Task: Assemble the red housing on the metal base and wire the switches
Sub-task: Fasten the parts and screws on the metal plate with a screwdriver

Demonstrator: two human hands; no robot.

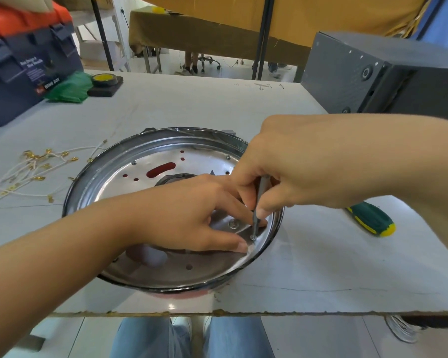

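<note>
The round shiny metal base (pixel 130 174) lies on the table in front of me, with red housing (pixel 163 168) showing through its slots and below its near rim. My left hand (pixel 192 218) rests inside the base, thumb and fingers pressing a small metal bracket (pixel 233 224) near the right rim. My right hand (pixel 290 171) grips a thin grey screwdriver (pixel 259 202) held nearly upright, its tip on a screw (pixel 253 237) at the bracket's edge. A bundle of white wires with brass terminals (pixel 34 171) lies to the left of the base.
A green-and-yellow screwdriver handle (pixel 371 219) lies at the right. A dark blue toolbox (pixel 23 68) with an orange lid, a green cloth (pixel 70 86) and a roll of tape (pixel 104 80) sit at the back left. A grey metal box (pixel 367 76) stands back right. The table's front edge (pixel 243 312) is close.
</note>
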